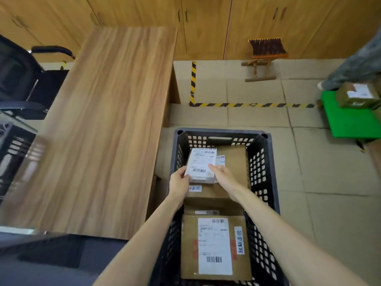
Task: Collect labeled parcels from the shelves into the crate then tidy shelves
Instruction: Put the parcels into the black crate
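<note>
i hold a small white labeled parcel (201,165) between both hands, above the far half of the black crate (261,162). my left hand (179,181) grips its near left corner, thumb on the label face and the other fingers curled under the edge. my right hand (223,174) takes the near right edge, fingers (213,167) lying on top of the label and the rest wrapped at the side. so the parcel sits just beyond my fingertips, its long side pointing away from me, its far end free of both hands.

under it, inside the crate, a brown box (235,159) lies against the far right wall, and i cannot tell whether the white parcel touches it or hangs just above. a second brown box with a small handwritten sticker (204,193) lies beneath my wrists toward the crate's middle. at the near end a large cardboard parcel (214,247) lies flat, its white shipping label face up.

the crate stands on the tiled floor (329,182), just beside the right edge of a wooden desk (107,124). well apart, at the far right, another labeled carton (356,96) rests on a green platform (352,120).
</note>
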`<state>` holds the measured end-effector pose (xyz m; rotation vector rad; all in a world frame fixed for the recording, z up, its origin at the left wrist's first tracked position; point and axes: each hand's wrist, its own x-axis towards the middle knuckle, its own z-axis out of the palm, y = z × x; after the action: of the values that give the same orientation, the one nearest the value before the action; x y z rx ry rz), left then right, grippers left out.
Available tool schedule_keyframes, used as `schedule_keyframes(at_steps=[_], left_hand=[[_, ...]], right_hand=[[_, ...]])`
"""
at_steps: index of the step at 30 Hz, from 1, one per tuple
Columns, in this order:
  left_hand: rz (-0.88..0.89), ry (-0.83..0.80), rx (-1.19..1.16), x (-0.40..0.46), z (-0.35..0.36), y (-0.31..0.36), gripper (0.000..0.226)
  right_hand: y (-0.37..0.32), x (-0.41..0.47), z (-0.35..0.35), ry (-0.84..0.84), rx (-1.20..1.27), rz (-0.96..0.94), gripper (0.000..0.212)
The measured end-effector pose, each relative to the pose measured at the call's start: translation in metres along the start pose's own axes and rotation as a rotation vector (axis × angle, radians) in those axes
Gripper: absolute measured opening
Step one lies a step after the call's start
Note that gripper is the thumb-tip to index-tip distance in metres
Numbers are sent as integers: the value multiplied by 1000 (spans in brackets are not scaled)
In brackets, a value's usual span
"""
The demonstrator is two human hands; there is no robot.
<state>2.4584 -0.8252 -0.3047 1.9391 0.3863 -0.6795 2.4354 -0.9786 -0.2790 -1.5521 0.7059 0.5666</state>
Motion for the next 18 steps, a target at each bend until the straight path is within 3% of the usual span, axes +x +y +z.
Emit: schedule_keyframes(at_steps=[10,13,18], left_hand=[[-56,35,-7,10,3,5,46],[-6,29,52,3,-2,20,45],[202,-27,332,-29,-18,76,44]], right_hand=[[2,9,-3,99,4,-28,31],[-7,-2,-17,143,-66,-79,19],[-53,-38,-56,209,-366,-284,21]])
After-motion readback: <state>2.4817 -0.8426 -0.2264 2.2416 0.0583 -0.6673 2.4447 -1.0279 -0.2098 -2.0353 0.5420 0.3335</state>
